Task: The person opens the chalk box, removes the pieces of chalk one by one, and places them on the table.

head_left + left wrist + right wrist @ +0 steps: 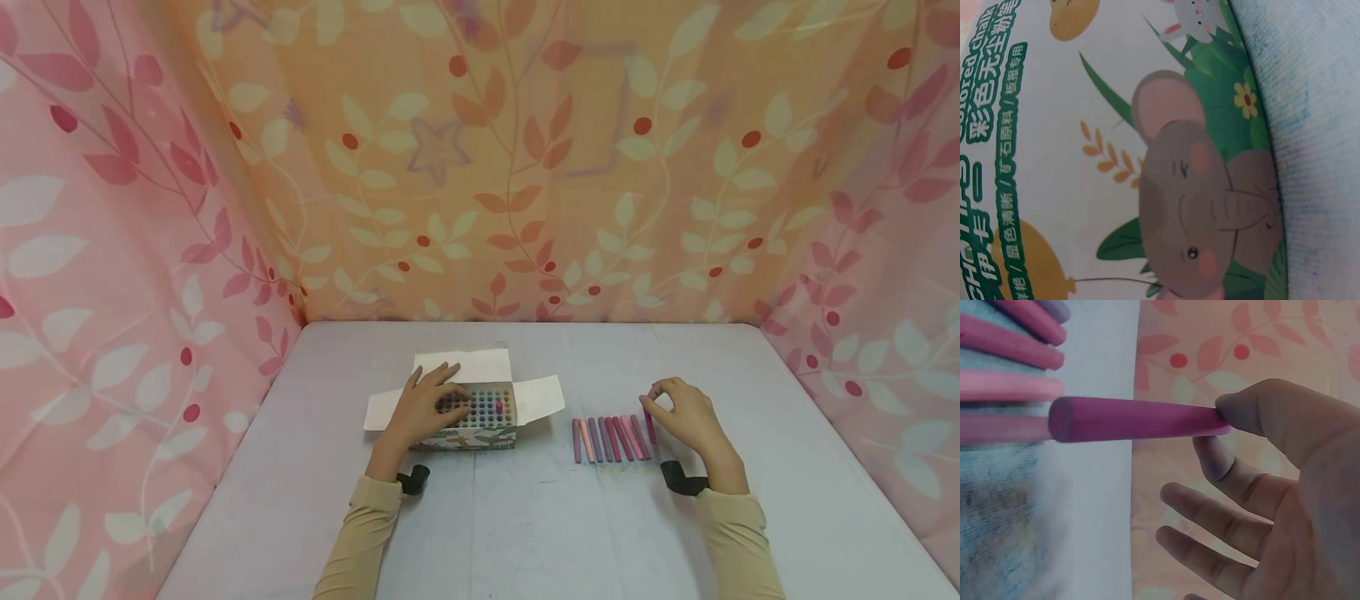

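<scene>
My right hand (686,412) pinches a magenta chalk stick (1135,419) by one end, between thumb and index finger. In the right wrist view the other fingers stand apart from it. Beside that hand lies a row of several pink and purple chalk sticks (615,438). My left hand (423,408) lies over the left part of an open box of coloured chalk (480,438), its fingers loosely bent above the chalk ends. One magenta chalk (499,407) stands up higher than the others in the box. In the left wrist view, the printed box side (1185,187) fills most of the picture.
White flaps (542,398) spread from the box at the back and both sides. The pale table cloth (525,533) has faint chalk smudges. Leaf-patterned curtains (510,167) enclose the back and sides. A black wrist camera (682,479) sits at each wrist.
</scene>
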Demonstrator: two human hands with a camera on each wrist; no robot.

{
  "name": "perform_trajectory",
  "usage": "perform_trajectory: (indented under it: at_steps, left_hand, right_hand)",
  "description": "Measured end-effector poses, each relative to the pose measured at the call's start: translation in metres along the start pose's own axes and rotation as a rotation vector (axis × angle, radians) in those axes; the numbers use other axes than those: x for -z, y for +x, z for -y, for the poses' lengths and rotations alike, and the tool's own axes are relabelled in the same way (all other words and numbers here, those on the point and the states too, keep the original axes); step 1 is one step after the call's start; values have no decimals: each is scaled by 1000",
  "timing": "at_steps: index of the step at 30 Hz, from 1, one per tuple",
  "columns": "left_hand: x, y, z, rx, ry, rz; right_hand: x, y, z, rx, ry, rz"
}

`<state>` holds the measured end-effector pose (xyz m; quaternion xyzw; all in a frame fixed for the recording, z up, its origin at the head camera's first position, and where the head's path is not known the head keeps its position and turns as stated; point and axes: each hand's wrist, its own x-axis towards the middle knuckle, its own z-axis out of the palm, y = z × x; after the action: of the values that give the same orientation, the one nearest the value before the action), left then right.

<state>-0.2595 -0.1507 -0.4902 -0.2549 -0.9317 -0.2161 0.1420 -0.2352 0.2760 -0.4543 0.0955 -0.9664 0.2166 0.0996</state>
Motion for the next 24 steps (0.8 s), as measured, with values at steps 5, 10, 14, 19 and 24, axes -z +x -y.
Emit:
perform_trajectory:
  at_steps: [5, 10, 14, 19, 24]
  left_hand:
    - [1, 0, 0, -1, -7, 6]
    - [1, 0, 0, 3, 0, 8]
    - [1, 0, 0, 5, 5, 8]
    - [1, 1, -1, 0, 2, 3]
    - [2, 1, -1, 5, -2, 10]
  right_hand:
    - [-6, -1, -8, -19, -62, 28]
    - [-13, -1, -16, -43, -113, 33]
    - [-19, -1, -21, -57, -112, 54]
    - [-25, -1, -26, -81, -100, 79]
    - [-31, -1, -30, -88, -105, 63]
